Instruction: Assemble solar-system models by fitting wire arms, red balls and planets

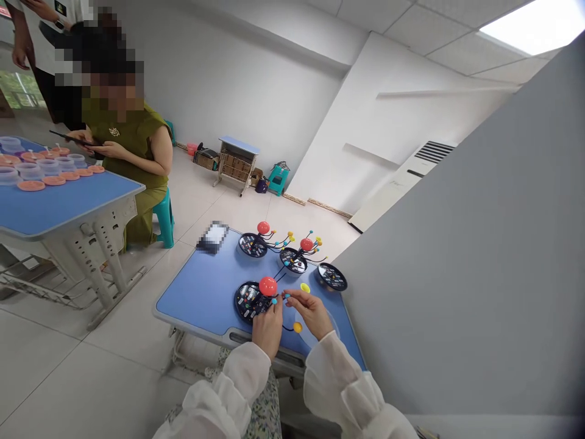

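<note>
A solar system model with a red ball (pixel 268 286) and a round black base (pixel 247 302) stands at the table's near edge. My left hand (pixel 267 332) is closed at its right side, fingertips pinching what looks like one of the thin black rods. Just to the right, my right hand (pixel 313 312) pinches a small blue ball (pixel 287 296) close to the left fingertips. Another blue ball (pixel 274 301) shows beside the red ball. A yellow piece (pixel 304 287) and an orange ball (pixel 297 327) on a curved rod are near my right hand.
Two similar models (pixel 253 245) (pixel 294 260) stand farther back on the blue table (pixel 196 289). A black disc base (pixel 332 277) lies at the right edge; a clear dish (pixel 333 329) is partly under my right hand. A seated person (pixel 137 143) is at another table.
</note>
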`<state>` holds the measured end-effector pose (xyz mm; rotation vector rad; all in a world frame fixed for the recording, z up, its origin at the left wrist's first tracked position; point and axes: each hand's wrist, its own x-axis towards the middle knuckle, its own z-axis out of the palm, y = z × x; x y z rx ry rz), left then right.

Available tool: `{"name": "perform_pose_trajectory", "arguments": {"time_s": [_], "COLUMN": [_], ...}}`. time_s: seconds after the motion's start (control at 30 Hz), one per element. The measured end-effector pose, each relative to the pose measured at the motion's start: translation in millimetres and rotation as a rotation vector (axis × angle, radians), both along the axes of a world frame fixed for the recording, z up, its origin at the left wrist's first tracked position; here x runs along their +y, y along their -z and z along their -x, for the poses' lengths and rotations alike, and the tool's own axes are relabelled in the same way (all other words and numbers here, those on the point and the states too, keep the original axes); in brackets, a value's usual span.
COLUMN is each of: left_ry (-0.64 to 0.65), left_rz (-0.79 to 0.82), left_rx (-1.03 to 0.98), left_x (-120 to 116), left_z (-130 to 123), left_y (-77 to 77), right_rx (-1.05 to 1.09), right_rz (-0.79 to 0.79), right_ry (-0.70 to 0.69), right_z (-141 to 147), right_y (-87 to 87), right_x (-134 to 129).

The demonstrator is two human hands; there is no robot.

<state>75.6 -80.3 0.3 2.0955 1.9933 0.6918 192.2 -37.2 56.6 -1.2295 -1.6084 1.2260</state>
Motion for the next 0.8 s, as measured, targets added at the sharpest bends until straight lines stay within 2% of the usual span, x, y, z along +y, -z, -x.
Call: {"name": "perform_pose_trajectory", "arguments": {"time_s": [0.1,0.27,0.4,0.53,0.8], "left_ry": [-0.001,-0.011,0.014,0.054,0.073], "left_rz": [0.034,0.078,0.084,0.074,0.052], "left_rx": [-0.037,-0.199,-0.279,-0.36,-0.526], "left_x": [2.1,4.1,5.7,6.4,6.3], "left_z": [0.9,2.6,4.6,7.1,12.5], "left_y": [-2.9,-6.4,-5.1,-3.8,-2.1], "right_rx": [-0.119,-0.441,-0.616,-0.687,-0.727], "right_rz": [-0.08,-0.33,-0.501,-0.559,-0.644], "right_ry": [-0.028,-0.068,-0.17,-0.234,-0.268], "right_z": [-2.3,-4.9,-5.4,-5.9,-3.7], "right_y": [-1.6,-12.4,-23.6,-28.8,-26.3], "right_x": [-0.8,-1.7,2.1,7.2,6.3]}}
